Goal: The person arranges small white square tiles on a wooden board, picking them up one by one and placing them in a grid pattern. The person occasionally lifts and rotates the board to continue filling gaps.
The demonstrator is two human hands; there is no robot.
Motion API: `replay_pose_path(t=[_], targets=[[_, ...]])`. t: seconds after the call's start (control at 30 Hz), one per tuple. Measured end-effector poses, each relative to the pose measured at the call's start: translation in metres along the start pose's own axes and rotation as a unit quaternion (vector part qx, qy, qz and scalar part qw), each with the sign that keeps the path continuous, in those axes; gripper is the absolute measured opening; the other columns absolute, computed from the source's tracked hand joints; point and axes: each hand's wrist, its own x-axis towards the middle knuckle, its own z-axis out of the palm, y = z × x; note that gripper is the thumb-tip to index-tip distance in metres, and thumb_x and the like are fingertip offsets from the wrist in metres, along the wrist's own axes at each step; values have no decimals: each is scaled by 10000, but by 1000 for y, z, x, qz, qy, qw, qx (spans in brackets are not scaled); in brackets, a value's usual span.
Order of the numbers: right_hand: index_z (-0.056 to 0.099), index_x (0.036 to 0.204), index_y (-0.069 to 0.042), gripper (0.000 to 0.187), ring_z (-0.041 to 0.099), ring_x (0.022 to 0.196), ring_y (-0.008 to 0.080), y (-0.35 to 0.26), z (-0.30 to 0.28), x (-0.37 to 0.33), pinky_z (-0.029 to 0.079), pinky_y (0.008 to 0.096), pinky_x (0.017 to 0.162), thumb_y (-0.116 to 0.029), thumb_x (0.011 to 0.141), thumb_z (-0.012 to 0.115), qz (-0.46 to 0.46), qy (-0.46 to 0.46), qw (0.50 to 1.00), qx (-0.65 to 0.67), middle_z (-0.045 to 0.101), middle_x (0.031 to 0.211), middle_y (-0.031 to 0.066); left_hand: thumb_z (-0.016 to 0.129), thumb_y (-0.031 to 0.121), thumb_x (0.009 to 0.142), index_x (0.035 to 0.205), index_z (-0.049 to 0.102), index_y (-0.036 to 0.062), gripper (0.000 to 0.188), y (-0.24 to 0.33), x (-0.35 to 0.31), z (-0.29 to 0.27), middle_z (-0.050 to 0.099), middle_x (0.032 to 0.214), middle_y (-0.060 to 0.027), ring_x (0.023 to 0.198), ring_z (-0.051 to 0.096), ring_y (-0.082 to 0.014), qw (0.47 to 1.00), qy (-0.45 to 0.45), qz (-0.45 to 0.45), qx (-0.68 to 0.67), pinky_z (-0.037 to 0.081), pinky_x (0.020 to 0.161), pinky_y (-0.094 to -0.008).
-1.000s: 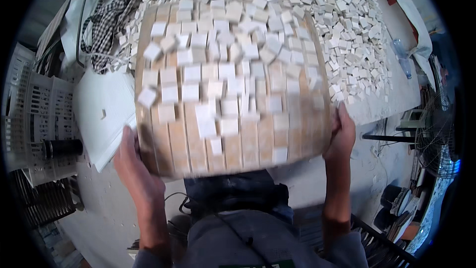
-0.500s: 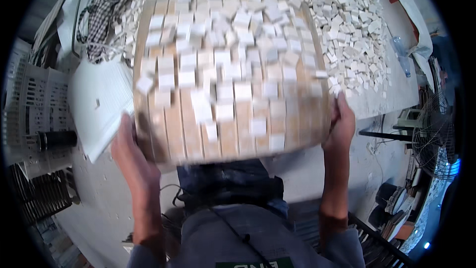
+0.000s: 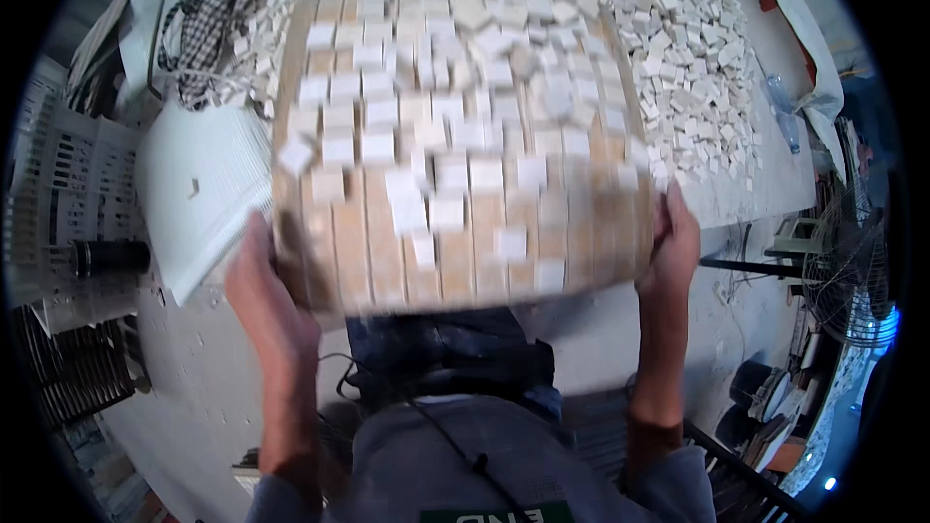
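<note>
A wide wooden board point(image 3: 346, 276) with parallel grooves is held between my two hands. My left hand point(image 3: 268, 281) grips its near left edge, fingers hidden underneath. At its right edge, my right hand point(image 3: 673, 237) is closed round the rim. Many small white square tiles point(image 3: 451, 174) lie on the board; some sit in rows along the grooves, others overlap loosely toward the far side. The near strip of wood is mostly bare. The board is slightly blurred.
Beyond the board, a large heap of similar white tiles point(image 3: 693, 68) covers the table. A white ribbed sheet or sack point(image 3: 199, 194) lies at the left, near a checked cloth point(image 3: 218, 24). White plastic crates point(image 3: 82, 174) stand farther left. A clear bottle point(image 3: 783, 111) and a fan point(image 3: 848, 271) are at right.
The board and both hands have shifted slightly to the right. Loose tiles on its far part have changed places a little. My grip stays the same.
</note>
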Motion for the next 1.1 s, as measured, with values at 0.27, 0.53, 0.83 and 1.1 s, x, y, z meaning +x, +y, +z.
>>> replay_pose_path(t=[0.27, 0.53, 0.83, 1.1], targets=[[684, 990, 33, 398, 578, 670, 82, 12, -18, -2, 491, 258, 666, -295, 1083, 481, -4, -63, 998, 19, 657, 781, 33, 542, 269, 1042, 1135, 679, -56, 365, -5, -1, -4, 698, 1017, -78, 923, 614, -119, 999, -9, 5, -44, 452, 921, -292], [667, 894, -7, 369, 442, 579, 60, 17, -24, -7, 413, 256, 572, -291, 1074, 514, -13, -27, 999, -32, 490, 669, -58, 574, 248, 1023, 908, 674, -12, 301, -9, -12, -6, 589, 847, -8, 794, 489, -87, 997, 52, -13, -56, 431, 736, -297], [675, 997, 7, 375, 677, 762, 156, 52, -87, -47, 542, 307, 718, -328, 1054, 516, -15, -13, 997, -73, 716, 901, 80, 578, 270, 1023, 834, 629, 43, 299, -40, -43, -59, 514, 794, 42, 753, 428, -61, 999, -15, -43, 21, 369, 671, -270], [594, 731, -67, 416, 495, 669, 67, 84, -119, -129, 402, 280, 610, -317, 1058, 533, -1, 5, 989, -145, 562, 735, -30, 580, 230, 1024, 795, 591, 68, 281, -87, -85, -119, 483, 781, 64, 737, 400, -49, 996, 3, -89, 19, 336, 663, -258]])
